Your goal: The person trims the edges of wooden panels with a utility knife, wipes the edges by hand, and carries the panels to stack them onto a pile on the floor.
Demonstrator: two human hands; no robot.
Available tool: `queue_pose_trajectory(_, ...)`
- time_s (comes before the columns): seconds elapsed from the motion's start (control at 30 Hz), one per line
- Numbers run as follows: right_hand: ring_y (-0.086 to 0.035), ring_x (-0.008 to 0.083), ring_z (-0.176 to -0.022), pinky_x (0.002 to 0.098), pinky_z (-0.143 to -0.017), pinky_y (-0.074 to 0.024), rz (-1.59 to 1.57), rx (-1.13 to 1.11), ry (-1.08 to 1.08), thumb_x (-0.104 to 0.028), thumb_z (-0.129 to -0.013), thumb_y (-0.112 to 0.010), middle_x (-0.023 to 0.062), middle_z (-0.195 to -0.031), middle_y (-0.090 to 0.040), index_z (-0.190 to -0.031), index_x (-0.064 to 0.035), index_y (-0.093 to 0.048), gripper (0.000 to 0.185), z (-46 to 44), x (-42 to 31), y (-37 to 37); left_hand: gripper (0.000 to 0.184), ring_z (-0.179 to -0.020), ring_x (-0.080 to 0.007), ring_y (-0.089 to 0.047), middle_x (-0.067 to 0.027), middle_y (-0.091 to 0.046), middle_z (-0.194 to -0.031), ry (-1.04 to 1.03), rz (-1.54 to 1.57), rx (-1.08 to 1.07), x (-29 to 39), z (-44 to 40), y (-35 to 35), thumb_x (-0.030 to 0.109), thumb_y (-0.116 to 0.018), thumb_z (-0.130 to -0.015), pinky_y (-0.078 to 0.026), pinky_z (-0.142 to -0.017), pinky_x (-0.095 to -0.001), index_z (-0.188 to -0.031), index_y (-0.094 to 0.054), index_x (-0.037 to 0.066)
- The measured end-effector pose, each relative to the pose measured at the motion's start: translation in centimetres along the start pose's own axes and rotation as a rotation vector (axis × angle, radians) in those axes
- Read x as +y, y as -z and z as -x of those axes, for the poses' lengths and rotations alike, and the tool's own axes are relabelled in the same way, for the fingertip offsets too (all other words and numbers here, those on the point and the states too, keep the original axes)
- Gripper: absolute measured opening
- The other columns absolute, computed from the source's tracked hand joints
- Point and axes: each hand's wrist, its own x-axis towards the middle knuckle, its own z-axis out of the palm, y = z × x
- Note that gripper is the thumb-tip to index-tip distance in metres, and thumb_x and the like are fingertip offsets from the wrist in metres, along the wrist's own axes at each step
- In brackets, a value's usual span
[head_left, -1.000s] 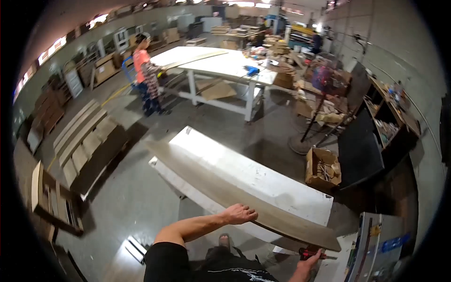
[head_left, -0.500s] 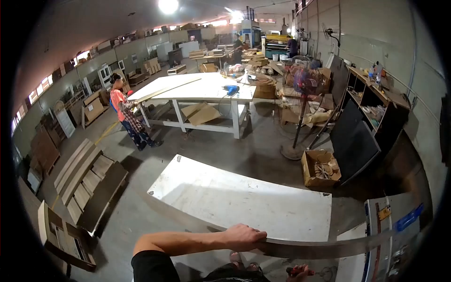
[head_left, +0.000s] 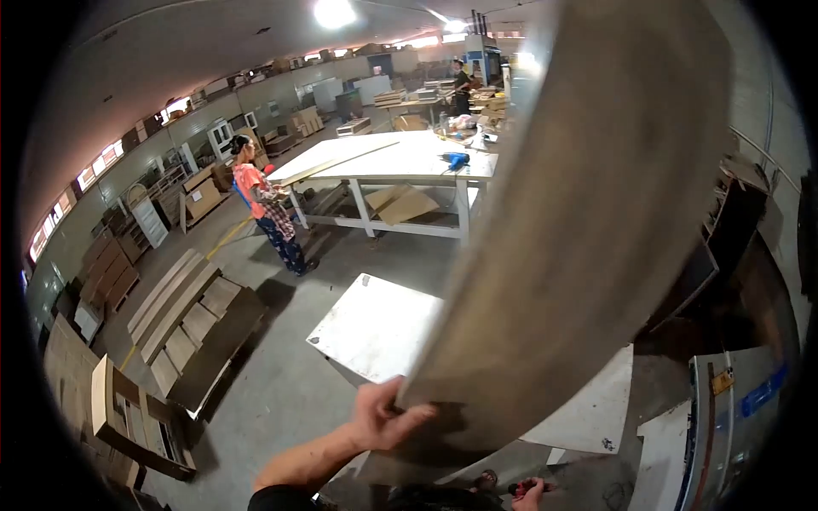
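Note:
A long brown board (head_left: 579,221) stands raised and tilted close to the camera, covering much of the right side. My left hand (head_left: 385,416) grips its lower left edge, the thumb on the face towards me. Low in the view, my right hand (head_left: 530,492) is closed around a small red tool (head_left: 516,488), apart from the board. Behind the board is a low white table (head_left: 375,328), its middle hidden.
A person in an orange top (head_left: 252,181) stands at a large white table (head_left: 409,173) bearing a blue tool (head_left: 455,160). Stacked wooden panels (head_left: 192,328) and a wooden frame (head_left: 141,417) lie at left. A grey unit (head_left: 724,443) stands at right.
The board has swung up from lying low across the white table to a steep tilt before the camera, still in my left hand. My right hand stays low with the red tool.

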Motion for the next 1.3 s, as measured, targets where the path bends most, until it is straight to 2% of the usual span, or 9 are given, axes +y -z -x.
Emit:
queue_pose_trajectory(0.23,-0.053,0.0169,-0.059,0.0338,-0.048,-0.0393,-0.23,-0.23,0.015,-0.039,-0.09,-0.056,-0.0025,-0.067,-0.055,-0.072,-0.0201,-0.048,0.027,-3.6,7.3,-8.2,0.028,-0.074,-0.0099,-0.055,-0.0006,-0.065,-0.085,-0.067,-0.116,0.898,2.3,7.8,14.7,0.028,-0.065,-0.099,-0.042,-0.062,-0.0264,-0.102,-0.063,0.001)
queue_pose_trajectory(0.4,-0.054,0.018,-0.067,0.0324,-0.058,-0.0425,-0.186,-0.289,0.071,-0.037,-0.089,-0.056,-0.001,-0.076,-0.056,-0.071,-0.0195,-0.046,0.028,3.6,13.9,-20.9,0.039,-0.1,-0.0223,-0.057,-0.0116,-0.061,-0.114,-0.115,-0.059,1.396,0.8,17.2,29.0,0.036,-0.055,-0.103,-0.047,-0.085,-0.0393,-0.122,-0.056,0.002)
queue_pose_trajectory(0.47,-0.062,0.0232,-0.085,0.04,-0.074,-0.051,-0.185,-0.481,0.098,-0.043,-0.096,-0.056,0.0081,-0.101,-0.064,-0.123,-0.0089,-0.063,0.043,1.6,18.5,-24.4,0.052,-0.117,-0.0297,-0.054,-0.0163,-0.055,-0.133,-0.115,-0.067,1.63,2.0,19.4,32.7,0.045,-0.046,-0.106,-0.046,-0.097,-0.0468,-0.135,-0.052,0.002)
queue_pose_trajectory(0.53,-0.059,0.0187,-0.084,0.0364,-0.071,-0.0489,-0.116,-0.505,0.161,-0.041,-0.091,-0.057,0.0031,-0.107,-0.067,-0.106,-0.016,-0.065,0.03,2.5,22.5,-29.7,0.063,-0.126,-0.0325,-0.05,-0.0159,-0.046,-0.147,-0.215,-0.051,1.585,2.9,22.7,36.7,0.051,-0.041,-0.106,-0.046,-0.101,-0.0501,-0.148,-0.044,0.004)
queue_pose_trajectory(0.67,-0.06,0.0167,-0.104,0.0399,-0.089,-0.0478,0.007,-0.582,0.26,-0.056,-0.095,-0.054,-0.0023,-0.121,-0.067,-0.134,-0.0238,-0.059,0.051,12.9,23.8,-37.3,0.064,-0.137,-0.0426,-0.046,-0.0319,-0.047,-0.146,-0.365,-0.3,1.717,7.1,20.6,39.3,0.048,-0.046,-0.104,-0.04,-0.115,-0.0504,-0.145,-0.048,-0.001)
queue_pose_trajectory(0.77,-0.059,0.0122,-0.084,0.0337,-0.075,-0.047,0.222,-0.812,0.178,-0.055,-0.097,-0.052,-0.0042,-0.095,-0.065,-0.113,-0.0241,-0.063,0.036,13.9,23.9,-42.0,0.07,-0.127,-0.0395,-0.056,-0.0301,-0.046,-0.147,-0.178,-1.277,1.646,-0.6,33.1,48.6,0.054,-0.046,-0.103,-0.044,-0.112,-0.0469,-0.144,-0.047,-0.003)
queue_pose_trajectory(0.9,-0.053,0.0085,-0.067,0.0278,-0.059,-0.0415,0.274,-0.835,0.376,-0.046,-0.101,-0.05,-0.0058,-0.07,-0.05,-0.084,-0.0233,-0.053,0.028,16.4,22.2,-50.4,0.069,-0.12,-0.0377,-0.06,-0.0274,-0.052,-0.144,-0.226,-0.665,1.839,-3.3,33.1,52.4,0.056,-0.049,-0.101,-0.048,-0.106,-0.0471,-0.141,-0.053,-0.001)
queue_pose_trajectory(1.13,-0.056,0.0189,-0.11,0.0331,-0.1,-0.0421,0.283,-0.621,0.879,-0.027,-0.096,-0.053,0.0084,-0.117,-0.065,-0.128,0.0033,-0.061,0.045,11.2,22.4,-69.8,0.07,-0.132,-0.0347,-0.048,-0.0171,-0.042,-0.153,-0.023,-0.206,1.946,-15.4,34.6,59.3,0.058,-0.042,-0.103,-0.04,-0.111,-0.0493,-0.151,-0.04,0.007)
queue_pose_trajectory(1.3,-0.058,0.0191,-0.108,0.0326,-0.099,-0.0425,0.549,-0.975,0.887,-0.023,-0.092,-0.055,0.008,-0.118,-0.067,-0.13,0.0036,-0.062,0.046,17.3,22.2,-84.0,0.062,-0.136,-0.0314,-0.043,-0.0066,-0.043,-0.152,-0.145,0.587,1.892,-23.7,31.2,63.8,0.051,-0.036,-0.105,-0.039,-0.11,-0.0476,-0.15,-0.041,0.009)
